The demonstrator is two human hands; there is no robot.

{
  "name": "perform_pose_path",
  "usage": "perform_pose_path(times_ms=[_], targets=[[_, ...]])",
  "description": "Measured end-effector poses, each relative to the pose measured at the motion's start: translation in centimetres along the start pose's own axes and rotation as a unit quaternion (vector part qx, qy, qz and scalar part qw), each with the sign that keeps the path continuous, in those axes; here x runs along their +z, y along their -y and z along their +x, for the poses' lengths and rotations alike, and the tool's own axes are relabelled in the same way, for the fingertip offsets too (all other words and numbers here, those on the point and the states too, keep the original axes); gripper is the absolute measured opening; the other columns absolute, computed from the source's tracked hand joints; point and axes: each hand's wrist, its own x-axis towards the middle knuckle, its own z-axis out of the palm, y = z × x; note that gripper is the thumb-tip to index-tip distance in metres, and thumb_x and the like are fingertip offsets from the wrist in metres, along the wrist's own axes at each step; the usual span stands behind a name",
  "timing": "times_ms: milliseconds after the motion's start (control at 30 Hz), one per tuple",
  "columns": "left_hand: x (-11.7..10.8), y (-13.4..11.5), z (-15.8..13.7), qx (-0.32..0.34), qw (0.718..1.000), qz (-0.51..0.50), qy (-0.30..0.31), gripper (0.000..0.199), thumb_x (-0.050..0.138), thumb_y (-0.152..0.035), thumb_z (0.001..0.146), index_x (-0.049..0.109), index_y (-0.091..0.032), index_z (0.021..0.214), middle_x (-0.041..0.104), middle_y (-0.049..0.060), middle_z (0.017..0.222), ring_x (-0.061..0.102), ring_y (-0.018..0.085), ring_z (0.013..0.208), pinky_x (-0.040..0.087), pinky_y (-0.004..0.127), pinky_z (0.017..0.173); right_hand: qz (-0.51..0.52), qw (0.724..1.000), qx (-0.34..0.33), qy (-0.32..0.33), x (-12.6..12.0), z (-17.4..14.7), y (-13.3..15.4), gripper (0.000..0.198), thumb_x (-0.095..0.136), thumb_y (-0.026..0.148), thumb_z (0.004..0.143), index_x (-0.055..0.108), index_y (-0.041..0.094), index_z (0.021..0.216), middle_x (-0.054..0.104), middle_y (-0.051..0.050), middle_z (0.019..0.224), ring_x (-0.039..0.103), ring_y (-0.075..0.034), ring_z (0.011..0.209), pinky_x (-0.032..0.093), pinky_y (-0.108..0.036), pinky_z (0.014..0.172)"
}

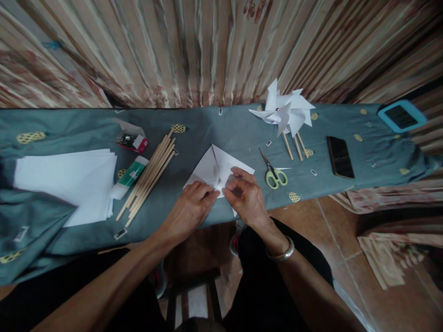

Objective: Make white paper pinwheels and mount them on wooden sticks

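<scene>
- The sheet of paper [232,159] lies near the front edge of the surface, between the sticks [148,177] and the scissors [273,173].
- The left hand [195,203] has its grip pinched closed at the sheet's near side; the right hand [245,193] looks closed on it too, thumb and fingers curled in.
- Pulling the hands apart could tear the sheet, as a dark line, cut or crease, runs inward from its far corner.
- The scissors lie open just beside the right hand; a sideways swing could catch their blades.
- Patterned cloth [235,131] covers the surface, rumpled at the left, so things could shift if it slides.
- Behind hangs a pleated curtain [207,55]; the floor [308,226] is tiled.
</scene>
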Motion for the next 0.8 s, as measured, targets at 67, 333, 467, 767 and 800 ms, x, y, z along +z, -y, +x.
perform_pose_path(times_ms=[67, 333, 467, 767, 800], targets=[[0.04, 0.04, 0.01, -0.001, 1.000, 0.000, 0.001, 0.020, 0.049, -0.015, 0.096, 0.067, -0.012, 0.103, 0.066, 0.009, 0.092, 0.058, 0.022, 0.087, 0.048, 0.033, 0.072, 0.000, 1.000, 0.003, -0.002, 0.04, 0.00, 0.02, 0.009, 0.067, 0.021, 0.077, 0.065, 0.022, 0.069, 0.062, -0.011, 0.126, 0.058, -0.028, 0.116, 0.045, -0.046, 0.102], [0.13, -0.03, -0.09, -0.005, 1.000, 0.025, 0.013, 0.021, 0.050, -0.015, 0.095, 0.066, -0.014, 0.107, 0.066, 0.008, 0.095, 0.058, 0.022, 0.091, 0.051, 0.034, 0.076, -0.018, 1.000, 0.001, -0.012, 0.05, 0.00, 0.27, 0.009, 0.069, 0.019, 0.078, 0.065, 0.020, 0.070, 0.064, -0.014, 0.127, 0.058, -0.028, 0.120, 0.045, -0.045, 0.104], [0.26, -0.06, -0.11, -0.002, 1.000, 0.026, 0.001, 0.020, 0.051, -0.015, 0.095, 0.067, -0.012, 0.106, 0.066, 0.009, 0.094, 0.057, 0.022, 0.090, 0.051, 0.035, 0.075, -0.025, 1.000, -0.002, -0.007, 0.05, -0.06, 0.26, 0.009, 0.069, 0.019, 0.078, 0.065, 0.021, 0.071, 0.064, -0.013, 0.127, 0.057, -0.028, 0.122, 0.046, -0.046, 0.103], [0.50, -0.03, -0.16, -0.004, 1.000, 0.027, -0.003, 0.021, 0.050, -0.016, 0.096, 0.067, -0.014, 0.107, 0.066, 0.007, 0.094, 0.058, 0.021, 0.089, 0.053, 0.036, 0.077, -0.044, 0.997, -0.061, -0.006, -0.04, -0.16, 0.00, 0.003, 0.065, 0.022, 0.085, 0.066, 0.020, 0.084, 0.060, -0.013, 0.131, 0.053, -0.029, 0.125, 0.044, -0.049, 0.106], [0.49, -0.04, -0.16, -0.002, 1.000, 0.026, -0.005, 0.021, 0.049, -0.017, 0.096, 0.067, -0.014, 0.107, 0.066, 0.007, 0.094, 0.057, 0.021, 0.089, 0.053, 0.036, 0.077, -0.047, 0.996, -0.072, -0.004, -0.04, -0.19, -0.01, 0.006, 0.063, 0.023, 0.086, 0.067, 0.020, 0.090, 0.059, -0.013, 0.133, 0.052, -0.029, 0.126, 0.044, -0.050, 0.107]])
